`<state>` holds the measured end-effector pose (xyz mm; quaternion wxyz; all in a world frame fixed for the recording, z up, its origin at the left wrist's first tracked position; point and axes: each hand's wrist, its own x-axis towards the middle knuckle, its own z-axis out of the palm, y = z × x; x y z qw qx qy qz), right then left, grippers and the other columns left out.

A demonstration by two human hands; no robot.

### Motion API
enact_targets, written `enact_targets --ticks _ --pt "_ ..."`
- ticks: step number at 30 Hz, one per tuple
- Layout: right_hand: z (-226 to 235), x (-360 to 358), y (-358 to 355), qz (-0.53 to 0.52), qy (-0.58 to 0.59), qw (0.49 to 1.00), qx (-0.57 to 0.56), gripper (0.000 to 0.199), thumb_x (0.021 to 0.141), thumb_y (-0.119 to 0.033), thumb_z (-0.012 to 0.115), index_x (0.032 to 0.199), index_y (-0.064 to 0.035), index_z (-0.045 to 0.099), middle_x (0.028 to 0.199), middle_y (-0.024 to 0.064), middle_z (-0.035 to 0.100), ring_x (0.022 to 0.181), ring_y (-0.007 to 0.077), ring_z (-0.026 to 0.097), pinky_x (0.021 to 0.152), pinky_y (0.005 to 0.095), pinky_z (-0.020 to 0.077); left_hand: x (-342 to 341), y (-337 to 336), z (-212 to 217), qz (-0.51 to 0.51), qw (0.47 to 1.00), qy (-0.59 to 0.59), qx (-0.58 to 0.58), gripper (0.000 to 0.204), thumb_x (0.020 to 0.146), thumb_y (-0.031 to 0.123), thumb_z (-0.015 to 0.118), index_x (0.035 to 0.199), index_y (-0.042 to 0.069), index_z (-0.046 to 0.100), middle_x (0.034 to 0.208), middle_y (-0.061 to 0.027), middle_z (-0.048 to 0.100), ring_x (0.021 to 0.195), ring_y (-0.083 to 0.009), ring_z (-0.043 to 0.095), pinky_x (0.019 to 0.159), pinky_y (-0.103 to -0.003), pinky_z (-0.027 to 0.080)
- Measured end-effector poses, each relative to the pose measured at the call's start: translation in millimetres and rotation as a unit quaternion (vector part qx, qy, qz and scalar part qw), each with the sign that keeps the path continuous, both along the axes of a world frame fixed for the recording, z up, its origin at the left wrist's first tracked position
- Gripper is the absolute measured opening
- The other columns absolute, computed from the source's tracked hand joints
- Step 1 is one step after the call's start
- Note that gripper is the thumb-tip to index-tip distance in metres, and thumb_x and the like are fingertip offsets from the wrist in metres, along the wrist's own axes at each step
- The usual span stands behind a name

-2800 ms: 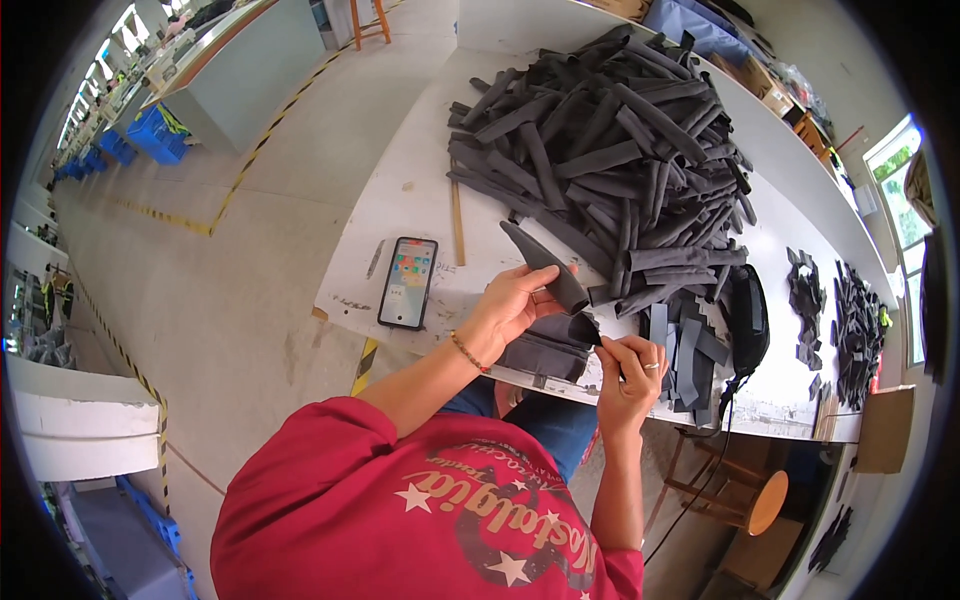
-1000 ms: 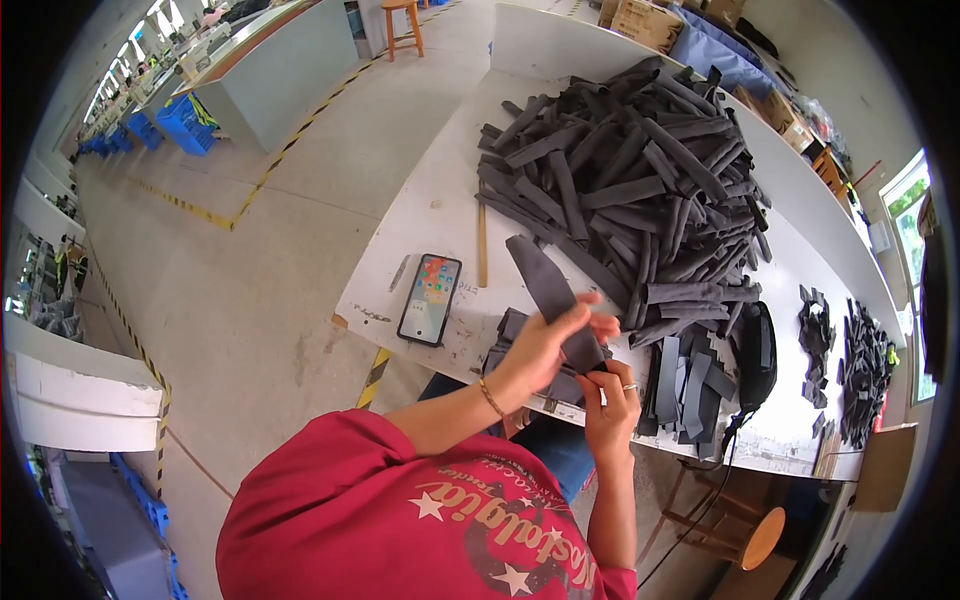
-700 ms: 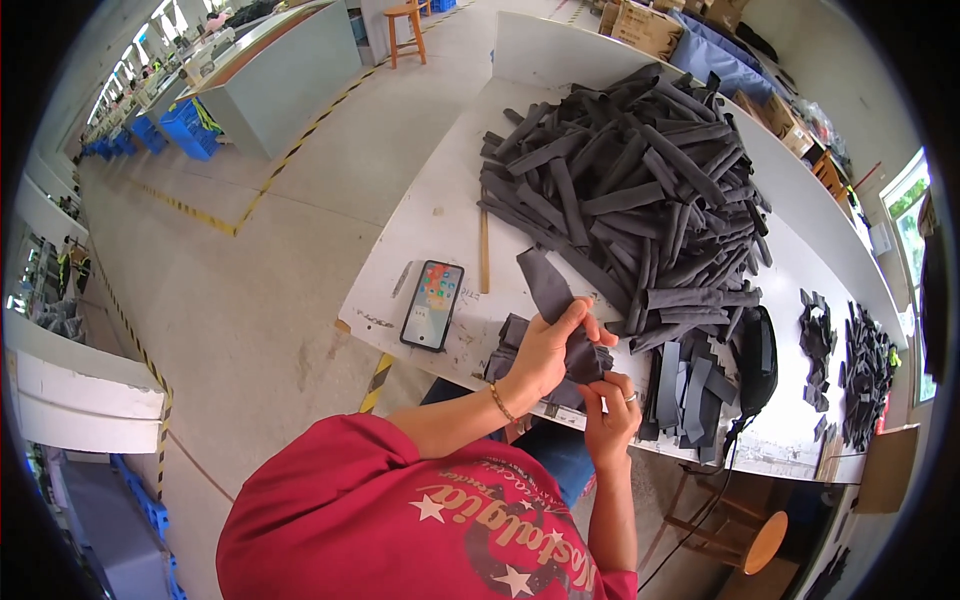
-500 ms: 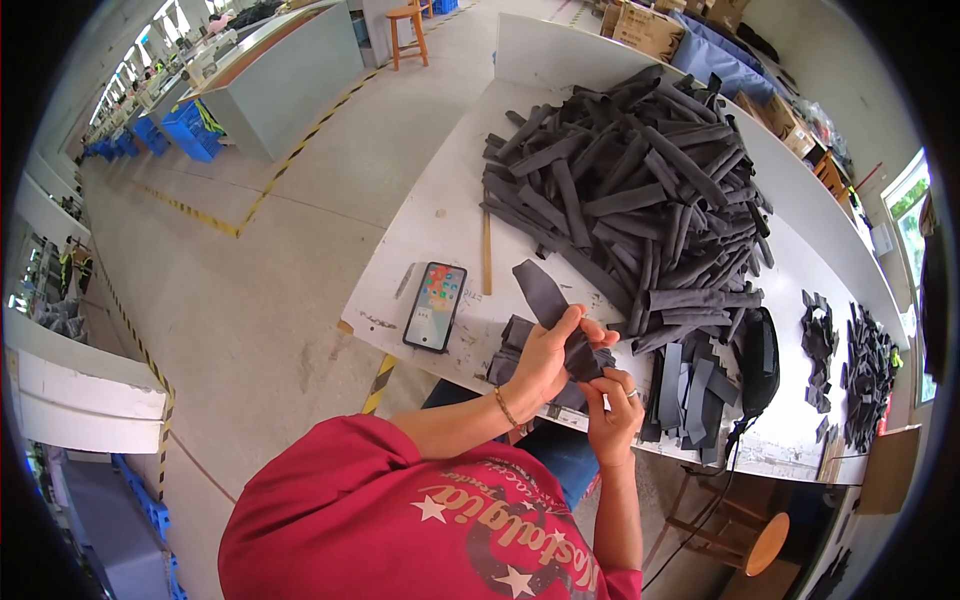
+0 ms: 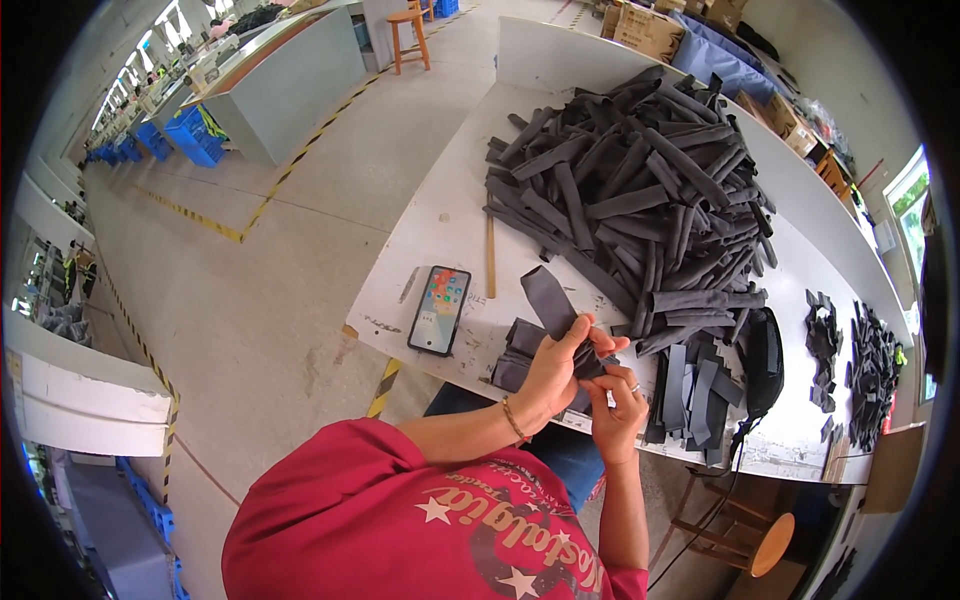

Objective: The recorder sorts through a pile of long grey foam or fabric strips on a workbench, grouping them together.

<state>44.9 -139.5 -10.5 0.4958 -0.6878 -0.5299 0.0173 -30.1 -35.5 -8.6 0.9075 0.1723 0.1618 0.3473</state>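
Between my two hands is a dark grey fabric strip (image 5: 546,299), its free end pointing up and away to the left. My left hand (image 5: 556,367) is closed around its middle, thumb on top. The fingertips of my right hand (image 5: 616,402) pinch the lower end, and a ring shows on one finger. My fingers hide much of that end. Under and beside my left hand lie several folded dark fabric pieces (image 5: 515,357) at the table's front edge. A large heap of dark grey fabric tubes (image 5: 640,190) lies just beyond my hands.
A lit phone (image 5: 440,310) and a thin wooden stick (image 5: 491,258) lie on the white table (image 5: 430,225) to the left. Flat dark strips (image 5: 692,395) and a black pouch (image 5: 763,365) with a cord are at the right. A wooden stool (image 5: 770,545) stands below.
The strip's free end has tilted slightly more upright and shifted a little right. Both hands keep their hold, with small finger movements. The whole view has moved slightly.
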Motion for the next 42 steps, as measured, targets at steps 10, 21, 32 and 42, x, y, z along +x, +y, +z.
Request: enact_targets --ticks 10,21,32,42 --pt "5 -6 6 -0.022 0.085 0.996 -0.028 0.014 0.075 0.0 0.075 0.084 0.0011 0.064 0.093 0.0125 0.064 0.079 0.0223 0.064 0.07 0.0296 0.0497 -2 7 -4 -0.021 1.0 -0.002 0.015 0.027 0.101 0.031 0.051 0.095 0.004 0.057 0.084 -0.0078 0.066 0.101 -0.0269 0.066 0.089 -0.037 0.048" --pt "4 0 -3 -0.119 0.409 0.895 0.131 0.021 0.093 -0.012 0.063 0.109 -0.0001 0.055 0.105 0.0092 0.058 0.083 0.0128 0.058 0.073 0.0261 0.0489 -18 58 12 0.069 0.982 -0.088 0.155 0.033 0.103 0.031 0.044 0.115 0.004 0.057 0.12 -0.0174 0.064 0.121 -0.0305 0.055 0.107 -0.044 0.04" --pt "12 -7 16 -0.098 0.268 0.956 0.069 0.013 0.093 -0.009 0.064 0.086 -0.001 0.057 0.078 -0.0019 0.055 0.071 0.0062 0.048 0.064 0.0205 0.0404 -43 73 -2 0.033 0.983 0.109 0.145 0.028 0.096 0.022 0.059 0.112 -0.001 0.064 0.099 -0.0168 0.07 0.092 -0.0254 0.067 0.085 -0.04 0.054" --pt "11 16 5 -0.028 0.31 0.947 -0.077 0.018 0.094 -0.016 0.064 0.093 0.0021 0.066 0.082 -0.0032 0.055 0.074 0.0047 0.044 0.066 0.019 0.0359 -56 72 -9 0.035 0.961 0.128 0.241 0.022 0.093 0.02 0.064 0.108 0.005 0.07 0.096 -0.0065 0.072 0.083 -0.007 0.064 0.055 -0.016 0.038"
